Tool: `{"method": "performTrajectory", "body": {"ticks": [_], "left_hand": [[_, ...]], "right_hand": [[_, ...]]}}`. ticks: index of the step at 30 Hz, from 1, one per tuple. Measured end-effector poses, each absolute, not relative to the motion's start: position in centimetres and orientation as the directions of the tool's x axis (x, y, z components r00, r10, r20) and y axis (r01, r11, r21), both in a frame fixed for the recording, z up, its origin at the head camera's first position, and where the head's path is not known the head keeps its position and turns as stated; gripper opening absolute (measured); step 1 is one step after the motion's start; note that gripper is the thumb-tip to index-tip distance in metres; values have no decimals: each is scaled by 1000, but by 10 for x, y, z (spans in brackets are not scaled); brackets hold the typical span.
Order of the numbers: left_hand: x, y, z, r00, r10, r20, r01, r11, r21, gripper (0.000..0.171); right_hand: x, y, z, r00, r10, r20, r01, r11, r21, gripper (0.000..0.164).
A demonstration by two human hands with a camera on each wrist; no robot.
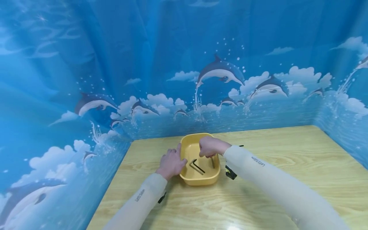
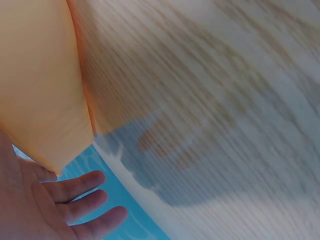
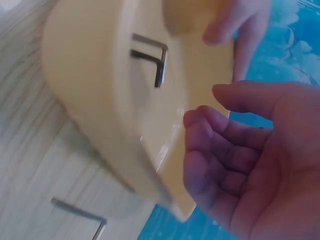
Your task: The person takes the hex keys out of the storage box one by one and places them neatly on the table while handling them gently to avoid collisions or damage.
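In the head view, a yellow plastic basin point(image 1: 198, 182) stands on the table. My left hand point(image 1: 171, 163) holds its left wall, thumb over the rim and index finger along the outside. The other left fingers stretch out free in the left wrist view. Inside lie a black hex key point(image 1: 198, 166) and a silver hex key point(image 1: 195, 169); a thin metal piece point(image 1: 213, 163) shows near the right wall. Over the basin hangs my right hand point(image 1: 211, 146), fingers loosely curled. The right wrist view shows its thumb apart from the fingers, nothing between them.
Another hex key point(image 3: 80, 209) lies on the wooden table point(image 3: 30, 150) outside the basin in the right wrist view. A blue dolphin-print curtain point(image 1: 172, 64) rises behind the table and along its sides.
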State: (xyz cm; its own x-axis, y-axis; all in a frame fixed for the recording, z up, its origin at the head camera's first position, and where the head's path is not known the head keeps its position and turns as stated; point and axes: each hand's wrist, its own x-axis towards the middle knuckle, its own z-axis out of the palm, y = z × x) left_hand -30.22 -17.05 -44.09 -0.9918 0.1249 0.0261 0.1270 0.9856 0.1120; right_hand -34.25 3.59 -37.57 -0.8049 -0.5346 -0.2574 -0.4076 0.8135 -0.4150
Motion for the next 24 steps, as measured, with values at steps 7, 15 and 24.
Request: {"method": "performTrajectory", "body": {"ticks": [7, 15, 24], "left_hand": [[-304, -171, -444, -993, 115, 23, 116, 987, 107, 77], [-304, -170, -443, -993, 112, 22, 114, 988, 108, 77], [-305, -171, -443, -992, 123, 20, 124, 986, 112, 78]], "right_hand": [[-348, 7, -382, -803, -490, -338, -372, 857, -358, 25], [-353, -8, -384, -792, -453, -409, -340, 884, -321, 9], [-359, -22, -394, -775, -465, -428, -408, 885, -224, 4]]}}
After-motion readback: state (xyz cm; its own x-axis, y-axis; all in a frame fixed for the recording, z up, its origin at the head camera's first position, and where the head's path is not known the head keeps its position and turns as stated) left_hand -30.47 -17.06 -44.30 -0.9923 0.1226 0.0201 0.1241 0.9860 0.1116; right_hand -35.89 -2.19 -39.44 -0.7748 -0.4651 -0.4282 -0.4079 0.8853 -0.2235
